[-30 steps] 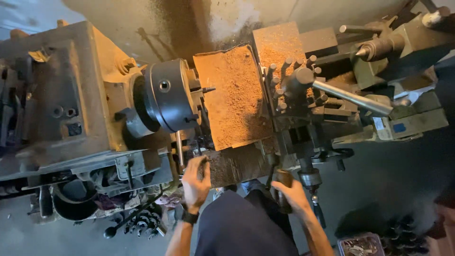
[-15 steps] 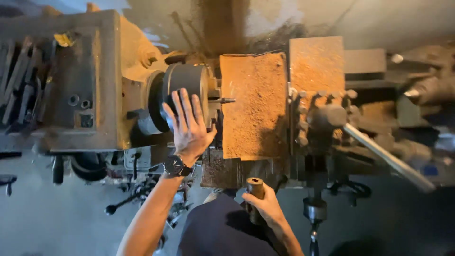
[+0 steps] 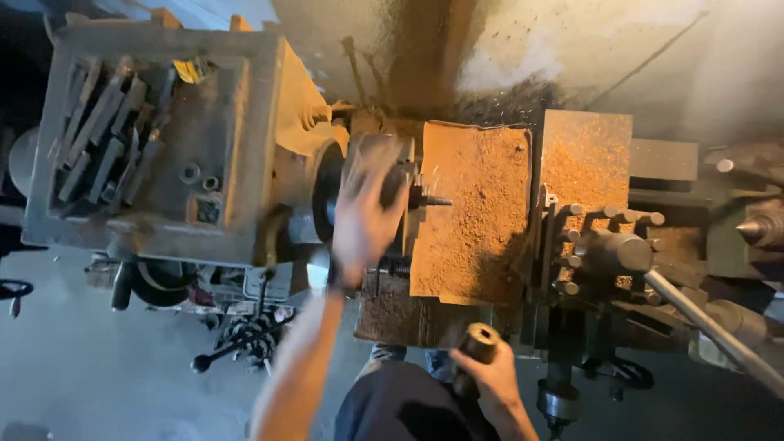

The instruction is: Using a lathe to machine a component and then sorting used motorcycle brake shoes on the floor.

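Observation:
A metal lathe fills the head view. My left hand (image 3: 366, 214) is blurred and lies flat on the dark round chuck (image 3: 384, 204), fingers spread. A short workpiece stub (image 3: 431, 200) sticks out of the chuck to the right. My right hand (image 3: 488, 377) is low, near my body, and grips a short brownish metal cylinder (image 3: 478, 345) that stands upright with its hollow end up. A dust-covered orange sheet (image 3: 474, 216) lies over the lathe bed beside the chuck.
The headstock (image 3: 163, 147) at left carries several tool bits on top. The tool post (image 3: 608, 249) with a long steel handle (image 3: 710, 327) stands at right, and the tailstock point (image 3: 755, 230) is at the far right. Levers and handwheels (image 3: 237, 343) hang below.
My left hand has moved up from the lathe's front onto the chuck and is now blurred with motion. My right hand still holds the cylinder. The view has moved closer.

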